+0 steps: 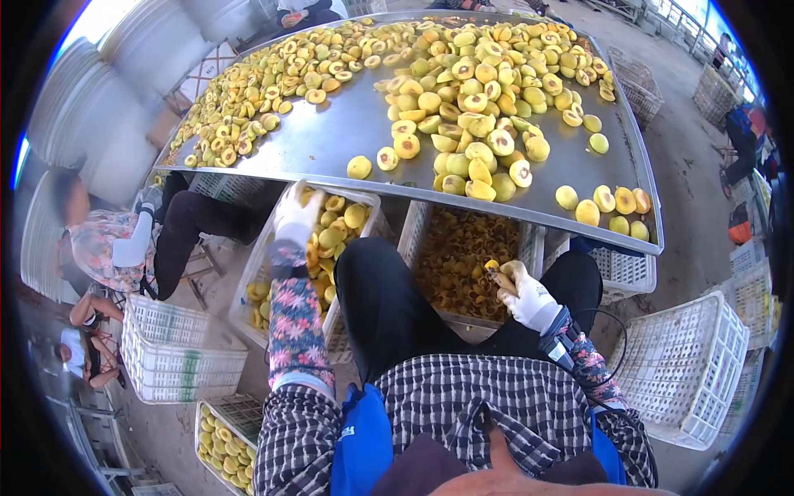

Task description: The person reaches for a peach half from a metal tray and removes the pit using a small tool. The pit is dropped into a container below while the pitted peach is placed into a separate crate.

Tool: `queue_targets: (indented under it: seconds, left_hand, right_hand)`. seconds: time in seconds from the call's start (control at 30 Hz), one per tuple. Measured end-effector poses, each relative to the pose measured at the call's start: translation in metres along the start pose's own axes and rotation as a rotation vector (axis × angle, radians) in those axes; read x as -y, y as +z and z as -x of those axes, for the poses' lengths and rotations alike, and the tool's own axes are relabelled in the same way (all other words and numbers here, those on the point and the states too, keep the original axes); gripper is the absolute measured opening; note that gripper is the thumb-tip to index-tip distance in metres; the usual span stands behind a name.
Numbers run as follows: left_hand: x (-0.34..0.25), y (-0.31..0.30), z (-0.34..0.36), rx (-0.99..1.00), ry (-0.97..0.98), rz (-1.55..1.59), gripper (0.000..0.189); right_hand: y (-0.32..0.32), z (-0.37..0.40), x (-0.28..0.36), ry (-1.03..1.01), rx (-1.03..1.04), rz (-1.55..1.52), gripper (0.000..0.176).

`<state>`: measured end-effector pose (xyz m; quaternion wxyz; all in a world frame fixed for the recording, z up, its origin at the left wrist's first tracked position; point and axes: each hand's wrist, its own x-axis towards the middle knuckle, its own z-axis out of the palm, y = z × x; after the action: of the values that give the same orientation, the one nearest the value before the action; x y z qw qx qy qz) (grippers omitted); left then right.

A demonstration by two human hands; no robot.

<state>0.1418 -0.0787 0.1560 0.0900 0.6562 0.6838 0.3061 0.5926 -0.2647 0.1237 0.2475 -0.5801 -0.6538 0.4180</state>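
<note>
Right hand (525,296) clenches a yellow-brown piece (495,275) over the pit crate (529,245). Left hand (296,217), fingers released, reaches over the peach-half crate (259,248) beneath the bench (331,136)'s near edge.

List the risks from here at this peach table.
1. The peach halves lie close to the front edge of the table. A knock could send them down outside the crates.
2. The right hand grips a yellow-brown piece over the pit crate. The cable at that wrist might snag.
3. The left hand reaches to the table edge above the fruit crate. A half pulled off there might miss it.
</note>
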Motion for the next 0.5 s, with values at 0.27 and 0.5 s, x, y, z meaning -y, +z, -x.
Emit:
queue_targets:
  seconds: [0.27, 0.5]
  left_hand:
    - [-0.086, 0.081, -0.073, 0.284, -0.102, -0.34, 0.052]
    - [-0.074, 0.093, -0.088, 0.124, -0.123, -0.159, 0.036]
  right_hand:
    - [0.004, 0.001, -0.002, -0.134, 0.043, 0.109, 0.043]
    - [0.002, 0.004, -0.007, -0.163, -0.005, 0.068, 0.063]
